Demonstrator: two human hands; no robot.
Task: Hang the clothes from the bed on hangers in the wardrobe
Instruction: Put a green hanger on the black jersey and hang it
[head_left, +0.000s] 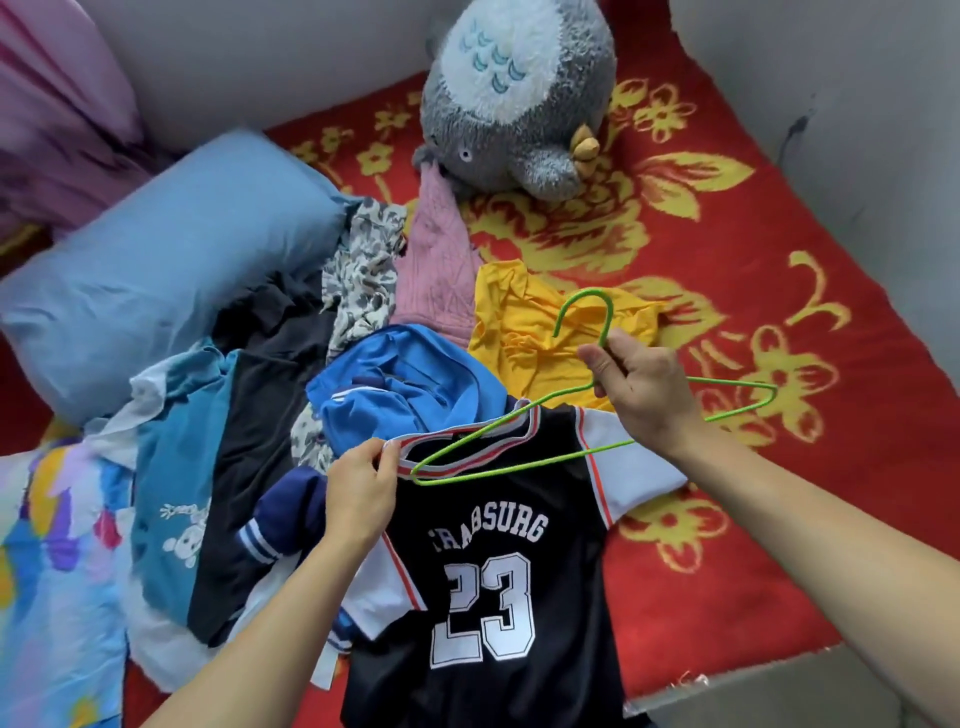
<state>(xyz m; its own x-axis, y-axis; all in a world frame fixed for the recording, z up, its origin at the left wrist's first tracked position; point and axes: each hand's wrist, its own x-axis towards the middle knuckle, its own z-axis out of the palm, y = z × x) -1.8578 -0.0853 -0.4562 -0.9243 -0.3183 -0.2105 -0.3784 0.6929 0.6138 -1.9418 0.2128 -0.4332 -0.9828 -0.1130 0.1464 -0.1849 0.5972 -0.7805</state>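
A black jersey (483, 587) with white sleeves and the number 23 lies on the bed in front of me. My left hand (358, 493) pinches the left side of its striped collar. My right hand (644, 389) grips a green wire hanger (519, 457) just below its hook. The hanger's left end sits inside the collar opening; its right end sticks out over the red blanket. Behind the jersey lie more clothes: a blue sports top (405, 384), a yellow shirt (524, 338), a pink knit (441, 260), a patterned garment (363, 270) and dark pieces (260, 415).
A red blanket with yellow flowers (779, 260) covers the bed. A grey plush toy (519, 93) sits at the back against the wall. A blue pillow (166, 260) and a colourful quilt (52, 571) lie at the left. The bed's edge runs along the lower right.
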